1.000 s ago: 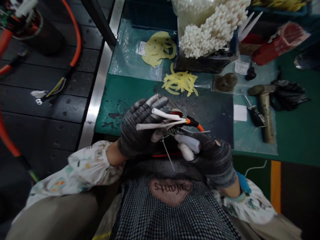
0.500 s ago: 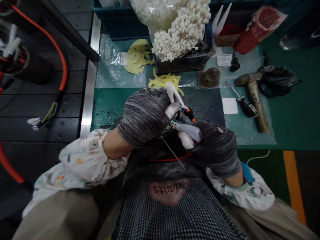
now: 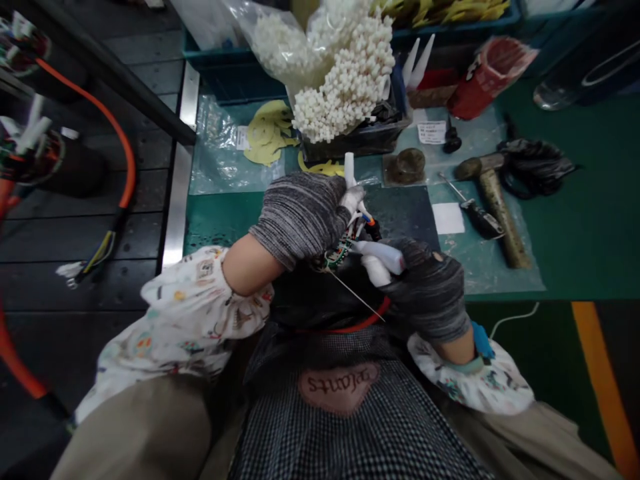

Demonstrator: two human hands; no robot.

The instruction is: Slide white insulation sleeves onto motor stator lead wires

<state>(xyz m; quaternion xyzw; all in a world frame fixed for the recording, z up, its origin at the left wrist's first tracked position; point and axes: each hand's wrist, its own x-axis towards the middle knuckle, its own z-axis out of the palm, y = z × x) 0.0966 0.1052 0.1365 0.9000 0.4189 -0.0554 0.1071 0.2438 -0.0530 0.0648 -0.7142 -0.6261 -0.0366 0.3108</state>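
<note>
My left hand [image 3: 307, 217], in a grey knit glove with a white-wrapped thumb, is closed around white sleeving [image 3: 349, 170] over lead wires. These rise from a wound coil [image 3: 337, 253] with green and white wires, in a dark round housing [image 3: 320, 297] at my lap. A thin white cord [image 3: 357, 295] trails from the coil toward the lower right. My right hand [image 3: 427, 287], gloved likewise, pinches a pale tapered tool [image 3: 383, 255] whose narrow end points at the windings. Beside it lies the white-wrapped thumb. Where the tool's tip meets the coil is too small to tell.
Beyond my hands stand a dark bin with a bag of white pieces [image 3: 345, 87] and yellow insulating sheets [image 3: 270, 133]. To the right lie a hammer [image 3: 503, 217], a screwdriver [image 3: 483, 217] and a red container [image 3: 487, 80]. Wired motor parts [image 3: 45, 157] with an orange cable are on the left.
The view has shifted, so the bench things sit lower and further left. My left hand still grips the sleeving, which now stands more upright. The right hand keeps hold of the pale tool.
</note>
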